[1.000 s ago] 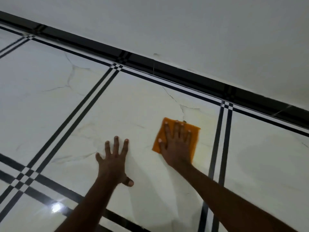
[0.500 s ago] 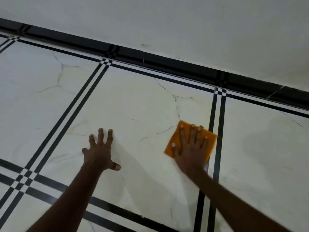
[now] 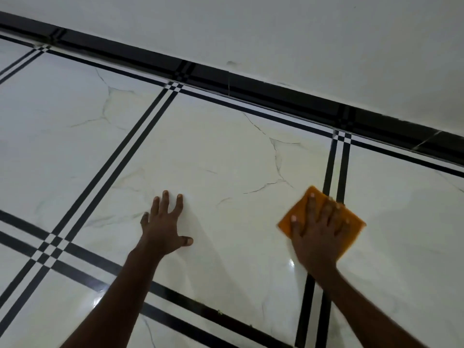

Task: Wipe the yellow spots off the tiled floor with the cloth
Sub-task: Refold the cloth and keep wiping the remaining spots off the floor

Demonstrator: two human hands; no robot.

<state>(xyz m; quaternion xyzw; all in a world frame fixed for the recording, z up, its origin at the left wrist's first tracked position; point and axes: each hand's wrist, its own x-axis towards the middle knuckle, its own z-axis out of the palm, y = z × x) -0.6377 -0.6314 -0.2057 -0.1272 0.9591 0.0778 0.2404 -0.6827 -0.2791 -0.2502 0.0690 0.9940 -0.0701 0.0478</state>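
Observation:
An orange cloth (image 3: 352,223) lies flat on the white marble-look tiled floor (image 3: 226,151), over the double black tile lines at the right. My right hand (image 3: 317,233) presses on it with spread, straight fingers and covers most of it. My left hand (image 3: 164,223) rests flat on the middle tile, fingers spread, holding nothing. A few tiny yellowish specks (image 3: 220,312) show on the black line near the bottom; no other yellow spots are plain to see.
A black skirting band (image 3: 251,84) runs diagonally along the foot of a white wall (image 3: 301,33) just beyond the tiles. Double black lines cross the floor at the left (image 3: 50,247) and right.
My right hand has slid the cloth to the right, from the middle tile onto the double black lines. My left hand stays flat on the same tile.

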